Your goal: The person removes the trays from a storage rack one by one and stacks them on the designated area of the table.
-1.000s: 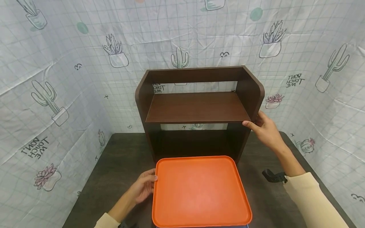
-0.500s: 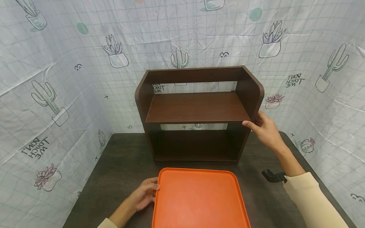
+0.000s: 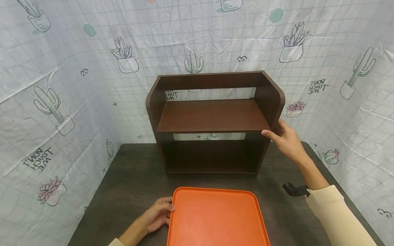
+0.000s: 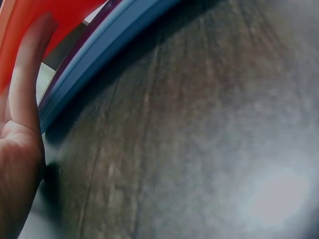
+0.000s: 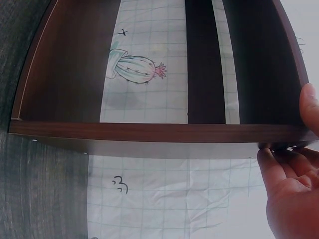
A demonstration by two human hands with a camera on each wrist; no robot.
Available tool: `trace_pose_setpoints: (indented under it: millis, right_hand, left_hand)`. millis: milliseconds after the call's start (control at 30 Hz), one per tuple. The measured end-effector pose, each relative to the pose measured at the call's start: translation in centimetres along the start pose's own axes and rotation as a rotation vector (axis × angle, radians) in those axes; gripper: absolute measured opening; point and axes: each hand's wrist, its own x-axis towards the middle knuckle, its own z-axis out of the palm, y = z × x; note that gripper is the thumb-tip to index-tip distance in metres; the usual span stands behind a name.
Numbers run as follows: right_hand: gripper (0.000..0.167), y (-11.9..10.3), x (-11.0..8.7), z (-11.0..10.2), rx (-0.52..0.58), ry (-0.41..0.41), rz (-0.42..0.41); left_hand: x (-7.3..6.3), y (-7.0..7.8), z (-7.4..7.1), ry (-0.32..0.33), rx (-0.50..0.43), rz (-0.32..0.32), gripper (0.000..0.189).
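Note:
My left hand (image 3: 158, 216) grips the left edge of an orange tray (image 3: 218, 222), thumb on the rim and fingers underneath. In the left wrist view, a finger (image 4: 27, 74) lies against the tray's orange underside. The near end of the tray runs out of the head view. A dark brown two-tier shelf (image 3: 212, 116) stands behind it. My right hand (image 3: 287, 141) holds the shelf's right side panel, its thumb at the front edge of the upper board and the fingers outside. From the right wrist, those fingers (image 5: 279, 172) show against the panel's outer face.
Beneath the orange tray, the left wrist view shows a blue edge (image 4: 99, 62) close to the dark wooden table (image 3: 129, 191). A white cloth (image 3: 92, 68) printed with potted plants surrounds the table at the back and sides. A black band (image 3: 295, 189) is on my right wrist.
My left hand has drawn the orange tray toward me and slightly right, away from the shelf, so the shelf's bottom front edge now shows. The right hand and the shelf have stayed put.

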Motion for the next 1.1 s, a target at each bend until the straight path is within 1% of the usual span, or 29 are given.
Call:
trace_pose_setpoints:
  millis: [100,200,267,367,467,533,667,767,833,967,1100]
  right_hand:
    - [0.073,0.0,0.0,0.0,-0.004,0.001,0.004]
    - [0.073,0.0,0.1,0.0,-0.005,0.002,0.0]
    - [0.072,-0.1,0.1,0.0,-0.005,0.002,-0.005]
    - [0.072,-0.1,0.2,0.0,-0.003,0.001,-0.01]
    - [0.072,-0.1,0.1,0.0,-0.009,0.002,-0.007]
    - [0.072,-0.2,0.1,0.0,-0.011,0.005,-0.005]
    - [0.071,-0.2,0.1,0.0,-0.008,0.014,-0.009]
    - [0.071,-0.2,0.1,0.0,-0.003,0.015,-0.009]
    - [0.071,-0.2,0.1,-0.1,0.0,0.012,-0.008]
    - [0.072,-0.2,0.2,-0.2,0.009,0.003,-0.008]
    - [0.071,-0.1,0.2,-0.1,0.01,0.0,-0.007]
  left_hand:
    - [-0.1,0.0,0.2,-0.007,0.012,-0.004,0.035]
    - [-0.1,0.1,0.3,-0.002,0.026,-0.024,0.033]
    - [-0.1,0.2,0.4,0.007,0.037,-0.053,0.032]
    - [-0.2,0.4,0.5,0.03,0.051,-0.113,0.032]
    - [-0.1,0.8,0.6,0.053,0.087,-0.172,0.034]
    - [-0.1,1.2,0.7,0.073,0.144,-0.199,0.031]
    - [-0.1,2.1,1.0,0.139,0.325,-0.232,0.018]
    - [-0.1,2.9,1.3,0.194,0.457,-0.257,0.02]
    - [-0.1,3.4,1.6,0.219,0.524,-0.261,0.023]
    - [0.2,4.1,2.1,0.268,0.629,-0.25,0.02]
    - [0.5,4.4,2.4,0.305,0.689,-0.243,0.014]
